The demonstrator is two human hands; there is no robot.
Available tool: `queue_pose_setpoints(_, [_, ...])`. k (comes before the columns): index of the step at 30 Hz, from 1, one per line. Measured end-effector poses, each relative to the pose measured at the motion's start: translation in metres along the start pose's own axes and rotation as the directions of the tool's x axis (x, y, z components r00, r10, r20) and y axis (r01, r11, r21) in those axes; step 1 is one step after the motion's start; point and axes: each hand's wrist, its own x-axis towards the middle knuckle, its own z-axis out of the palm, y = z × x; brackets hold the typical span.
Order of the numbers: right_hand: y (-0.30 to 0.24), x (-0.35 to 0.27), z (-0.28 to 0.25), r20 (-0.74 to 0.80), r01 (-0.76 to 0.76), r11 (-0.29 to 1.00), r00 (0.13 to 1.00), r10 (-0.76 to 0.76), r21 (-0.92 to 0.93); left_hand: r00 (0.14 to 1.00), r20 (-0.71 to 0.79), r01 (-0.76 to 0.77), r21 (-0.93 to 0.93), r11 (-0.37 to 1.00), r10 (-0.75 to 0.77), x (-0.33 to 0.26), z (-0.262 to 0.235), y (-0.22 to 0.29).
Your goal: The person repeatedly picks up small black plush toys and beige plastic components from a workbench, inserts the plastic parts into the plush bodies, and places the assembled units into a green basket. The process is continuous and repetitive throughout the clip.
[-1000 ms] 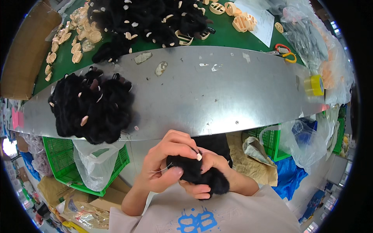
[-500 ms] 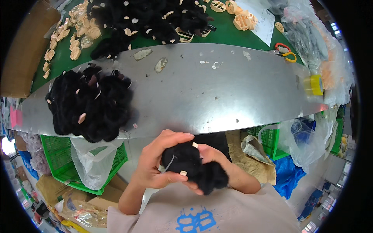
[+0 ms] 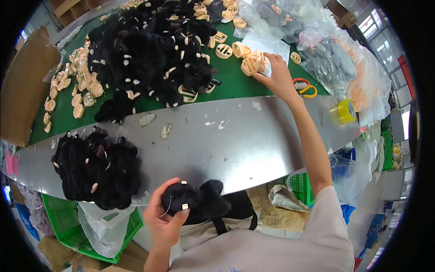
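Item: black plush toy (image 3: 195, 201), held low at the near edge of the metal worktop (image 3: 235, 145), close to the person's body. The left hand (image 3: 165, 217) was wrapped around its rounded left end, fingers curled under and thumb across the front. The toy's long axis ran left to right, its tapered end pointing right, away from the palm.

Item: cream plastic pieces (image 3: 251, 63), lying on the green mat (image 3: 235, 86) at the far side. The right hand (image 3: 276, 75) was stretched out to them, fingers narrowed at the nearest piece; whether it gripped one could not be told. The pieces lay far ahead and right of the toy.

Also present: heap of black plush toys (image 3: 97, 170), left of the held toy.
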Motion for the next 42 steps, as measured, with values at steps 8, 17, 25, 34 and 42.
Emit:
queue_pose_setpoints(8, [0.115, 0.064, 0.049, -0.045, -0.413, 0.904, 0.907, 0.419, 0.108, 0.989, -0.148, -0.007, 0.055, 0.998, 0.015, 0.003, -0.006, -0.019])
queue_pose_setpoints(17, [0.186, 0.032, 0.019, -0.061, -0.503, 0.830, 0.861, 0.505, -0.240, 0.976, -0.215, 0.043, 0.067, 0.997, -0.027, 0.014, -0.008, -0.031])
queue_pose_setpoints(25, [0.037, 0.027, -0.011, -0.202, 0.038, 0.930, 0.979, 0.040, 0.367, 0.956, -0.282, 0.086, 0.028, 0.996, -0.075, 0.018, 0.011, -0.014])
queue_pose_setpoints(34, [0.008, 0.000, 0.001, -0.027, 0.018, 0.995, 1.000, -0.016, 0.095, 0.979, -0.201, 0.016, -0.035, 0.999, -0.022, 0.007, 0.018, -0.009])
queue_pose_setpoints(42, [-0.078, -0.010, 0.008, 0.186, 0.019, 0.980, 0.981, -0.056, 0.198, 0.963, -0.259, 0.049, -0.101, 0.994, -0.074, -0.001, 0.015, -0.014])
